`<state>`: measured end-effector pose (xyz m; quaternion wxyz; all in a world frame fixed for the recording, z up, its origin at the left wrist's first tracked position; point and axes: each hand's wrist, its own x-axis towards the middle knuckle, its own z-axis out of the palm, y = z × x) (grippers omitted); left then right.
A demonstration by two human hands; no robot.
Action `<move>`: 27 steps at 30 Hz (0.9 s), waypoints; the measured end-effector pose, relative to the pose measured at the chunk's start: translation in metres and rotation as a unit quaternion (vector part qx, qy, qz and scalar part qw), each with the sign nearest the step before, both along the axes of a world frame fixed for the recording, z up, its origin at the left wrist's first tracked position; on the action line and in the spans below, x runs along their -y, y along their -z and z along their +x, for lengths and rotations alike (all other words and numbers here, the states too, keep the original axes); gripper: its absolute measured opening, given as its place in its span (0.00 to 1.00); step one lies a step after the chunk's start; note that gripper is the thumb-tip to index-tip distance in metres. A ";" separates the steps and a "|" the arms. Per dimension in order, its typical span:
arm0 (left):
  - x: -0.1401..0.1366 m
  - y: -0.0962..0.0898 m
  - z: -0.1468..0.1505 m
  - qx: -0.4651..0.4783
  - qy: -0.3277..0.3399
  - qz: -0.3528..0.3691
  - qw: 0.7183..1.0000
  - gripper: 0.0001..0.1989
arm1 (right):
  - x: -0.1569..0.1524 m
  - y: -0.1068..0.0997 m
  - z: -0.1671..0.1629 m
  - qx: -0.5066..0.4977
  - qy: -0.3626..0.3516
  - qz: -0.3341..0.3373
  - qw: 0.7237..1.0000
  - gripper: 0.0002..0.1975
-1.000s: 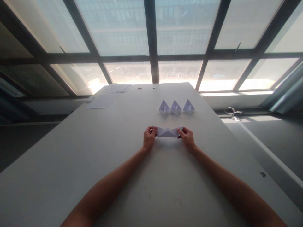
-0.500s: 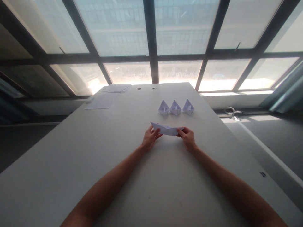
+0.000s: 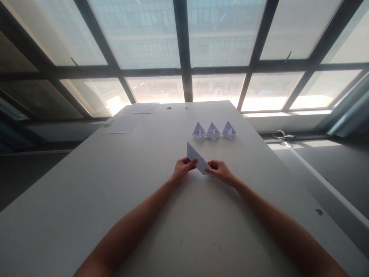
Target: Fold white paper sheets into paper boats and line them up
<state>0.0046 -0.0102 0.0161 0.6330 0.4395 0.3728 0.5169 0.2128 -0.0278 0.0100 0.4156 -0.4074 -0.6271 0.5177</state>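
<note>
A folded white paper boat (image 3: pixel 197 158) is held between my two hands just above the table, tilted so that one point rises to the upper left. My left hand (image 3: pixel 183 168) pinches its left side, thumb on the near face. On the lower right end, the fingers of my right hand (image 3: pixel 219 170) are closed. Beyond my hands, three finished paper boats stand in a row: a left one (image 3: pixel 198 132), a middle one (image 3: pixel 213 132) and a right one (image 3: pixel 228 131).
The white table (image 3: pixel 138 231) stretches away towards large framed windows. At its far left lie loose sheets of paper (image 3: pixel 119 126) and a stack of paper (image 3: pixel 141 108). A small round disc (image 3: pixel 168 108) sits near the far edge. A curtain (image 3: pixel 340 115) hangs at the right.
The paper boat has turned from nearly level to steeply tilted, its right end now lower. My right hand has moved left and slightly down, closer to my left hand.
</note>
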 end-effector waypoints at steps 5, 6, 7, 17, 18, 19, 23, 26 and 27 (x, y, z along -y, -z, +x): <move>0.008 -0.004 0.004 -0.098 0.068 0.037 0.992 0.23 | -0.002 0.007 0.001 0.077 -0.017 0.019 0.997 0.20; 0.009 -0.005 0.004 -0.112 0.084 0.045 0.989 0.23 | -0.002 0.009 0.002 0.086 -0.014 0.024 0.996 0.21; 0.009 -0.006 0.004 -0.126 0.098 0.052 0.986 0.22 | -0.002 0.010 0.002 0.091 -0.012 0.028 0.995 0.22; 0.009 -0.013 0.002 -0.216 0.124 0.079 0.965 0.18 | 0.006 -0.001 -0.001 0.107 -0.042 0.035 0.993 0.23; 0.009 -0.013 0.002 -0.215 0.124 0.077 0.966 0.19 | 0.007 -0.001 -0.001 0.109 -0.043 0.037 0.992 0.23; 0.009 -0.013 0.003 -0.213 0.122 0.072 0.967 0.19 | 0.007 -0.001 -0.001 0.111 -0.046 0.039 0.992 0.23; 0.009 -0.013 0.005 -0.203 0.119 0.060 0.970 0.23 | 0.007 0.000 0.001 0.114 -0.057 0.050 0.991 0.24; 0.010 -0.014 0.004 -0.197 0.123 0.056 0.971 0.23 | 0.008 -0.001 0.001 0.114 -0.060 0.059 0.990 0.23; 0.010 -0.015 0.004 -0.194 0.119 0.052 0.972 0.23 | 0.008 -0.002 0.001 0.115 -0.061 0.062 0.989 0.23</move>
